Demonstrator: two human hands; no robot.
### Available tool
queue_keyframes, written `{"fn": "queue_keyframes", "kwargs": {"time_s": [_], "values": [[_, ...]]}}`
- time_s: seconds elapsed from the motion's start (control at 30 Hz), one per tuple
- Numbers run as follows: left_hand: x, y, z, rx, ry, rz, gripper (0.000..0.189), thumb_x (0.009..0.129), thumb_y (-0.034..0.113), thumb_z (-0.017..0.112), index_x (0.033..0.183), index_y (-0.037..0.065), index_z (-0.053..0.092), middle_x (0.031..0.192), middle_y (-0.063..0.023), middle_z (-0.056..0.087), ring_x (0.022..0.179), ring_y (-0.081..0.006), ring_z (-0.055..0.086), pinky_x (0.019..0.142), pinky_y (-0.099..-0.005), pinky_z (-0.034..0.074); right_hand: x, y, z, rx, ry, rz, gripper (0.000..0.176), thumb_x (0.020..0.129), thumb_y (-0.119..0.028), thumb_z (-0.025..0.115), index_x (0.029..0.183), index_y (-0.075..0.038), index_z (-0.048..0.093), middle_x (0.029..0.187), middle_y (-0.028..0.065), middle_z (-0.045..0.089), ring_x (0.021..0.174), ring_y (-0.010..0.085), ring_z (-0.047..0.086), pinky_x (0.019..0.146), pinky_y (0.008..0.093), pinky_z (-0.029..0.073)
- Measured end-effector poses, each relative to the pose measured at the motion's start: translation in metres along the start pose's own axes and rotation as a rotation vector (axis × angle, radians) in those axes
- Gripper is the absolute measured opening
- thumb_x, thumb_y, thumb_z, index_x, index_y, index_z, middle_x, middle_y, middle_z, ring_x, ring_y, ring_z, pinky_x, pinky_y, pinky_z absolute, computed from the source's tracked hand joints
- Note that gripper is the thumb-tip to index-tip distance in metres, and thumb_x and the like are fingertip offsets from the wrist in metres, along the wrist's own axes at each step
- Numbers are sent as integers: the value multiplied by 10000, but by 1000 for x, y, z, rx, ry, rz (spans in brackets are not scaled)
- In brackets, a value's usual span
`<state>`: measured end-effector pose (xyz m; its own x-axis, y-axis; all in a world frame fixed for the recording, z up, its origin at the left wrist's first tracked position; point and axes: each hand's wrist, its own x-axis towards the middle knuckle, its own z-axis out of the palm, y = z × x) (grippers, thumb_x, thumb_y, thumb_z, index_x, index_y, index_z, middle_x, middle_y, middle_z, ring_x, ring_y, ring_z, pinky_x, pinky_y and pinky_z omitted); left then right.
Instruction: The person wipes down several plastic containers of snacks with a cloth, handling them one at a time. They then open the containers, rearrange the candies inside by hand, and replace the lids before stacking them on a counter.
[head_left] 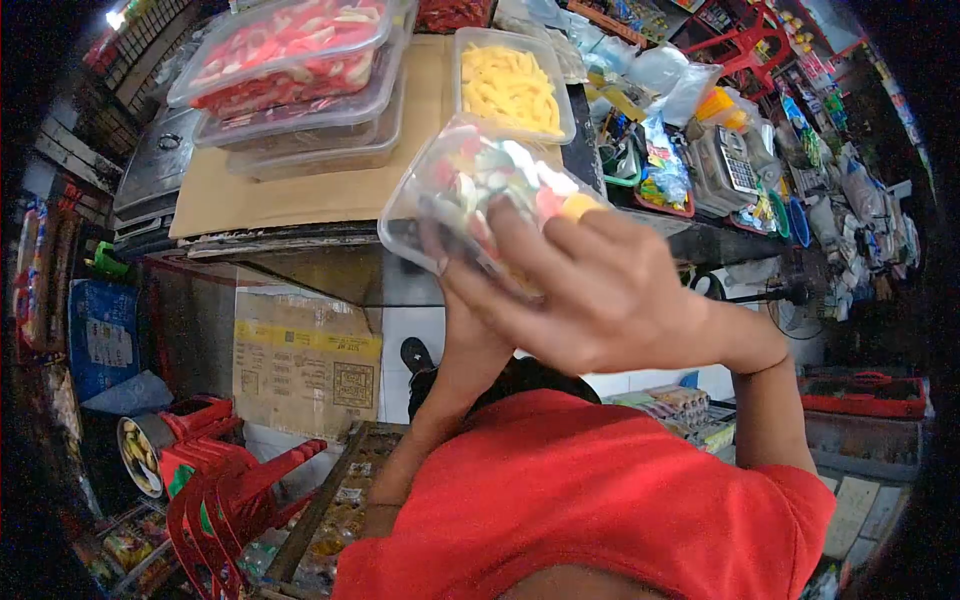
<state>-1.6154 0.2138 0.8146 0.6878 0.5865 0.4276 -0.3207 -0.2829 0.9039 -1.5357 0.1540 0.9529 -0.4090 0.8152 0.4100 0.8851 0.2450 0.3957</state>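
A clear plastic container (410, 200) with multicoloured, sweet-like pieces inside is tilted in front of me, over the table's near edge. My left hand (475, 325) holds it from below, its fingers mostly hidden behind the container and my other hand. Across the top and near side lies my right hand (600, 285), slightly blurred, fingers bent and apart against the container, the thumb at its near edge. Glare hides whether a lid covers the pieces. Just beyond stands a tub of yellow strips (510, 90). To the left are stacked clear tubs (290, 90) with red and white pieces.
Brown cardboard (235, 205) covers part of the table. A calculator (738, 160) and packaged goods crowd the right side. Below left are a cardboard box (305, 350) and red plastic chairs (225, 480). A red-lidded bin (865, 390) stands at right.
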Motion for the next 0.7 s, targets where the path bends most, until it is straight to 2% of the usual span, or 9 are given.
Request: {"fn": "queue_keyframes", "kwargs": {"time_s": [0.03,0.13,0.17,0.27,0.3,0.43,0.57,0.67,0.7], "values": [[3,8,-2,2,0,1,839,844,184,617,1412,99,5,1367,-154,306,1260,-282,363,1050,-461,306,0,7,1,49,69,57,267,689,-209,571,910,-76,641,880,108,578,589,124,517,455,255,405],[11,30,-10,-413,18,-190,1176,697,53,764,1400,223,-163,1385,-151,180,1267,-315,331,1006,-455,388,-1,25,-8,149,154,179,311,651,-177,639,957,-125,653,877,91,587,560,138,549,454,274,443],[7,31,-8,-705,88,-299,1246,647,30,793,1399,224,-181,1373,-170,187,1259,-316,344,989,-442,412,-1,30,-16,204,102,289,336,654,-130,664,990,-115,662,901,121,607,639,185,596,508,275,467],[5,34,-8,-681,105,-362,1255,628,53,796,1412,208,-171,1449,-168,182,1280,-311,333,1025,-439,362,-6,43,-18,320,156,466,360,657,-34,674,1013,-86,675,901,126,633,723,205,637,565,250,474],[5,30,-8,-679,90,-315,1224,652,16,781,1402,219,-165,1372,-178,181,1254,-314,356,980,-443,423,-8,47,-16,374,228,500,377,653,-5,675,1024,-74,671,880,99,637,653,130,576,541,216,423],[5,29,-8,-682,91,-318,1215,650,11,779,1405,216,-151,1373,-176,181,1249,-313,363,977,-446,426,-19,55,-20,424,296,614,377,647,26,668,1022,-19,659,896,66,653,552,64,402,504,190,326],[5,30,-7,-720,116,-308,1210,646,4,779,1408,213,-138,1376,-163,189,1243,-310,372,975,-448,428,-23,49,-13,417,359,487,403,641,29,673,1040,-21,653,972,100,659,614,74,507,533,204,394],[5,29,-5,-714,125,-295,1205,647,5,780,1412,213,-127,1385,-155,201,1256,-301,359,989,-437,413,-14,27,-13,303,279,386,403,606,-64,720,1007,-92,687,902,148,655,747,237,668,596,279,520],[6,30,-3,-721,173,-317,1209,649,11,781,1413,211,-134,1389,-152,209,1260,-294,355,997,-428,402,-15,21,-10,266,257,332,404,612,-92,719,1014,-115,689,914,157,652,705,213,658,561,271,508]]}}
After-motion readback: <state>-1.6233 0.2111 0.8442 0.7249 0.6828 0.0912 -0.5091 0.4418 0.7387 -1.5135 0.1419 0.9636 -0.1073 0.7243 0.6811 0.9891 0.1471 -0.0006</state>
